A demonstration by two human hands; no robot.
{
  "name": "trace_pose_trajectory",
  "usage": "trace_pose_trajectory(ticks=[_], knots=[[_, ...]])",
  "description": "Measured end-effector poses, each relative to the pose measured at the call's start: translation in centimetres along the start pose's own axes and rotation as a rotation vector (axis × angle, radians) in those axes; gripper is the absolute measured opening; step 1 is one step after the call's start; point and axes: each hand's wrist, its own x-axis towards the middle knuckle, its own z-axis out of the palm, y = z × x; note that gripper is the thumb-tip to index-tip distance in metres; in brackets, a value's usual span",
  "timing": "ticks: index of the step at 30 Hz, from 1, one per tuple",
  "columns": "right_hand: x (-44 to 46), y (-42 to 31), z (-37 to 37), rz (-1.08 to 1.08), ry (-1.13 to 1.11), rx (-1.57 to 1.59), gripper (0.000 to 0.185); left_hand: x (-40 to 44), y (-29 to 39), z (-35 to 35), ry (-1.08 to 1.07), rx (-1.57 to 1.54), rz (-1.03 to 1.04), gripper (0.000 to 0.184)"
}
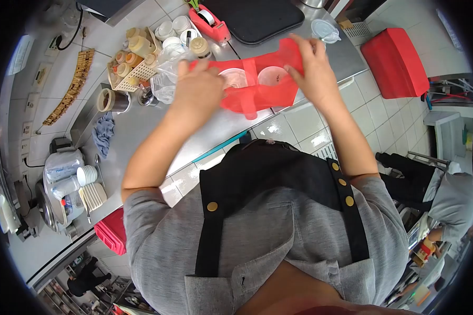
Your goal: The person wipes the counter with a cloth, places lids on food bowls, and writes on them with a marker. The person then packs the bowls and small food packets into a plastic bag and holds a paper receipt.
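A red plastic bag (263,100) lies open on the steel counter, with a handle strip across its middle. Inside it are two round cups, a left cup (234,79) and a right cup (271,76), their tops showing. My left hand (198,92) is at the bag's left side, fingers curled over the red plastic and slightly blurred. On the other side, my right hand (315,71) grips the bag's right edge between thumb and fingers. A clear plastic bag (165,79) sits just beyond my left hand.
A basket of sauce bottles (134,58), stacked white lids (173,29) and a red tape dispenser (211,23) stand at the back. A black tray (263,18) lies behind the bag. A blue cloth (104,134) is at left. A co-worker (452,194) stands at far right.
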Motion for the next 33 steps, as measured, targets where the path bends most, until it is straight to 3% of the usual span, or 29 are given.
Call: trace_pose_trajectory(ticks=[1, 2, 4, 5, 6, 7, 8, 9, 10, 12, 13, 15, 17, 18, 20, 22, 24, 25, 26, 27, 28, 29, 30, 31, 33], knots=[[-0.4, -0.9, 0.4, -0.149, 0.118, -0.268, 0.046, 0.5, 1.0, 0.2, 0.295, -0.055, 0.060, 0.018], [-0.4, -2.0, 0.7, -0.274, 0.145, -0.115, 0.043, 1.5, 1.9, 0.6, 0.295, -0.054, 0.062, 0.018], [-0.3, -2.8, 2.0, -0.394, 0.173, 0.036, 0.040, 4.3, 3.3, 2.6, 0.145, -0.488, 0.051, 0.016], [-0.5, -2.4, 3.5, -0.133, -0.139, 0.121, 0.040, 5.9, 3.0, 4.5, 0.140, -0.488, 0.055, 0.016], [-0.7, -1.8, 4.9, 0.130, -0.447, 0.202, 0.040, 8.0, 2.5, 6.9, -0.143, -0.441, -0.049, 0.018], [-0.4, -1.4, 6.1, 0.130, -0.442, 0.200, 0.040, 9.2, 2.3, 8.8, -0.419, -0.385, -0.151, 0.026], [0.1, -0.8, 7.4, 0.211, -0.721, 0.063, 0.039, 9.2, 2.5, 10.4, -0.414, -0.381, -0.149, 0.026], [0.3, 0.0, 8.8, 0.292, -0.998, -0.079, 0.039, 9.0, 2.6, 12.0, -0.256, -0.324, -0.147, 0.037], [-0.7, 1.4, 11.0, 0.295, -0.994, -0.074, 0.039, 8.8, 2.6, 12.7, -0.104, -0.267, -0.143, 0.050], [-2.9, 2.8, 14.3, -0.060, -0.640, -0.299, 0.043, 7.8, 3.6, 12.7, -0.161, -0.236, -0.175, 0.061], [-3.1, 3.1, 14.5, -0.055, -0.644, -0.296, 0.043, 7.4, 4.1, 12.7, -0.213, -0.208, -0.213, 0.072], [-2.6, 3.1, 14.8, -0.053, -0.847, -0.561, 0.052, 7.4, 3.9, 13.3, -0.227, -0.249, -0.216, 0.077], [-3.5, 4.1, 15.9, -0.146, -0.808, -0.657, 0.057, 7.0, 3.6, 13.6, -0.243, -0.290, -0.223, 0.082], [-3.8, 4.6, 16.1, -0.243, -0.761, -0.757, 0.062, 6.6, 3.5, 13.2, -0.170, -0.274, -0.155, 0.085], [-3.2, 4.1, 13.3, -0.245, -0.798, -0.663, 0.061, 5.7, 2.9, 11.3, -0.090, -0.256, -0.085, 0.088], [-1.5, 1.3, 8.0, -0.243, -0.846, -0.559, 0.060, 3.1, 1.8, 7.8, 0.390, 0.076, 0.006, 0.091], [1.1, -1.9, 2.2, -0.297, -1.125, -0.772, 0.052, 1.4, 0.3, 4.9, 0.367, 0.190, -0.224, 0.070], [1.3, -1.0, 1.6, -0.297, -1.121, -0.773, 0.052, 1.3, -1.3, 5.1, 0.122, 0.102, -0.317, 0.068], [1.7, 0.8, 0.8, -0.515, -1.031, -0.856, 0.042, 1.7, -3.4, 5.6, -0.123, 0.013, -0.404, 0.065], [2.3, 2.4, 0.2, -0.730, -0.927, -0.936, 0.032, 2.0, -6.2, 7.0, -0.116, 0.017, -0.402, 0.065], [3.1, 3.4, 0.0, -0.725, -0.920, -0.943, 0.032, 2.5, -9.1, 9.0, -0.171, -0.399, -0.363, 0.061], [3.8, 4.4, -0.1, -0.849, -0.734, -1.008, 0.020, 2.8, -10.5, 9.8, -0.226, -0.814, -0.309, 0.057], [4.1, 4.8, -0.2, -0.967, -0.545, -1.064, 0.009, 2.9, -10.1, 9.1, -0.088, -1.431, -0.386, 0.049], [4.7, 4.1, -0.8, -0.961, -0.542, -1.068, 0.009, 3.0, -9.7, 7.7, -0.088, -1.428, -0.380, 0.049], [6.5, 2.9, -2.7, -0.946, -0.415, -0.881, 0.006, 3.2, -8.9, 4.5, -0.027, -2.068, -0.376, 0.044]])
